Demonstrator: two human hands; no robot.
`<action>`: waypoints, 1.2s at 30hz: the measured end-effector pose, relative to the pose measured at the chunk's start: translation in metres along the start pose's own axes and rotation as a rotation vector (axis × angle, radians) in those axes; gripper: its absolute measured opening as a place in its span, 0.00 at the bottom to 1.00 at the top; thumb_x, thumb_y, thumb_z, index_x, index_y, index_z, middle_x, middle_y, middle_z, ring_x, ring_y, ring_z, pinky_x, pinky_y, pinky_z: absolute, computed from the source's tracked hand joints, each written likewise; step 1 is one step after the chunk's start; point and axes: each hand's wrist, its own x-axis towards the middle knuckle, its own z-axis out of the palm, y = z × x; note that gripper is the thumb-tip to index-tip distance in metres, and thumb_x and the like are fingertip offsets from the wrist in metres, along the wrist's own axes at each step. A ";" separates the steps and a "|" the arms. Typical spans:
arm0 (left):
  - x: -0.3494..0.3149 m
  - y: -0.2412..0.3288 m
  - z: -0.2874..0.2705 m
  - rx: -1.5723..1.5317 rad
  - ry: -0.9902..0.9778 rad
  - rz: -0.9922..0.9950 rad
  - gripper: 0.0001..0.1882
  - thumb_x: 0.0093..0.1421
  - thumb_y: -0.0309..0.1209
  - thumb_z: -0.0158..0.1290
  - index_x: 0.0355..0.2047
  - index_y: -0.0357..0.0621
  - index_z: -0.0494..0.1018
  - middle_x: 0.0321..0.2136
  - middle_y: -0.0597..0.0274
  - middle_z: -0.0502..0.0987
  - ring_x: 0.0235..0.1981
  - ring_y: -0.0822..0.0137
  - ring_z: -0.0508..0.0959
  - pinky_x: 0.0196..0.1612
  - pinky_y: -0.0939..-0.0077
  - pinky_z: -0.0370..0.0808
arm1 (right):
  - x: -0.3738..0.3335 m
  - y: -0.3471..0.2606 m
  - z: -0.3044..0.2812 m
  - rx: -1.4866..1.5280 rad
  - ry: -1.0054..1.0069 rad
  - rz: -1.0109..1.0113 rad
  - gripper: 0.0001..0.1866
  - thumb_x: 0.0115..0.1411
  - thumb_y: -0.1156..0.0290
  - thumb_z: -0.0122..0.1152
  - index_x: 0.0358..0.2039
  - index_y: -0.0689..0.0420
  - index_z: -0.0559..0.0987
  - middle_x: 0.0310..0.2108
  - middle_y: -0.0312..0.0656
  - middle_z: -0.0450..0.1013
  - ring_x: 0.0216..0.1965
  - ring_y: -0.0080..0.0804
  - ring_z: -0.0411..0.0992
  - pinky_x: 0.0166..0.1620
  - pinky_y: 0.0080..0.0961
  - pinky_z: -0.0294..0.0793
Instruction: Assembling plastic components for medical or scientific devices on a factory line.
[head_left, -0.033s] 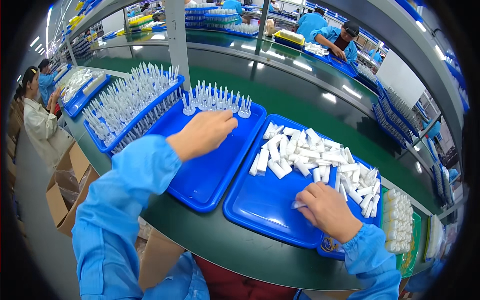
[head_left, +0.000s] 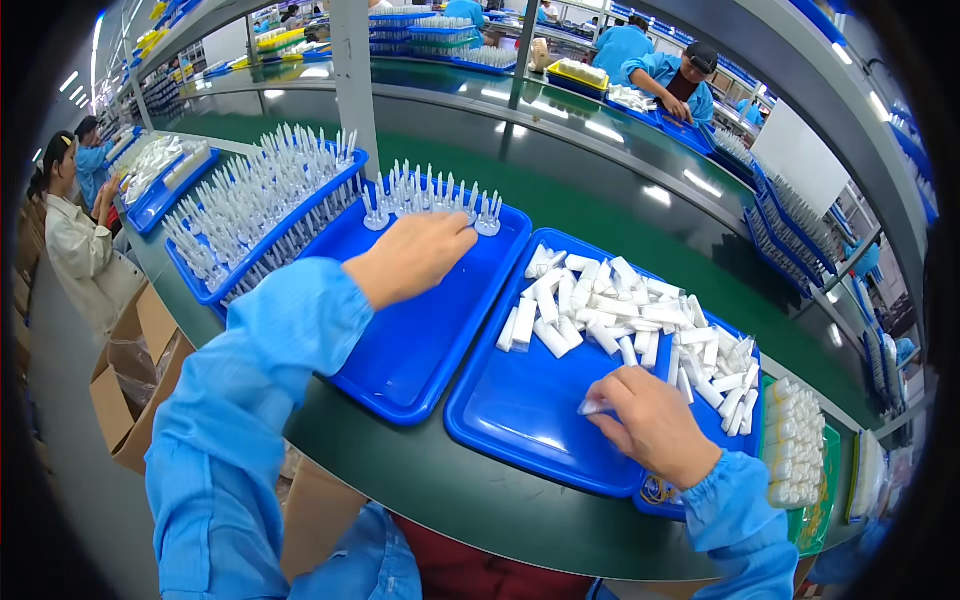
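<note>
Over the far end of a blue tray point(head_left: 400, 350), my left hand point(head_left: 420, 257) is closed. Its fingertips reach a row of upright, clear pointed plastic pieces with round bases point(head_left: 376, 208). What those fingers hold, if anything, is hidden. In the second blue tray point(head_left: 530, 400), my right hand point(head_left: 655, 425) pinches a small translucent plastic wrapper point(head_left: 594, 407) between thumb and fingers. Just beyond that hand lies a loose heap of white, film-wrapped tubes point(head_left: 600, 310).
A filled tray of clear pointed pieces point(head_left: 265, 205) stands to the left. On the right sits a green tray point(head_left: 825, 500) beside bagged white pieces point(head_left: 797, 445). A metal post point(head_left: 355, 80) rises behind the trays. Co-workers sit across the line and at left.
My left hand has shifted slightly, its fingers closer to the upright pieces. The right hand has moved a little left with the plastic wrapper.
</note>
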 end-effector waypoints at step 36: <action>-0.099 0.266 -0.069 -1.570 0.027 -0.213 0.15 0.56 0.14 0.62 0.44 0.39 0.78 0.42 0.53 0.81 0.42 0.62 0.80 0.47 0.69 0.76 | -0.094 -0.080 0.036 1.489 0.454 0.640 0.26 0.73 0.67 0.52 0.67 0.63 0.63 0.40 0.46 0.78 0.38 0.24 0.75 0.44 0.23 0.76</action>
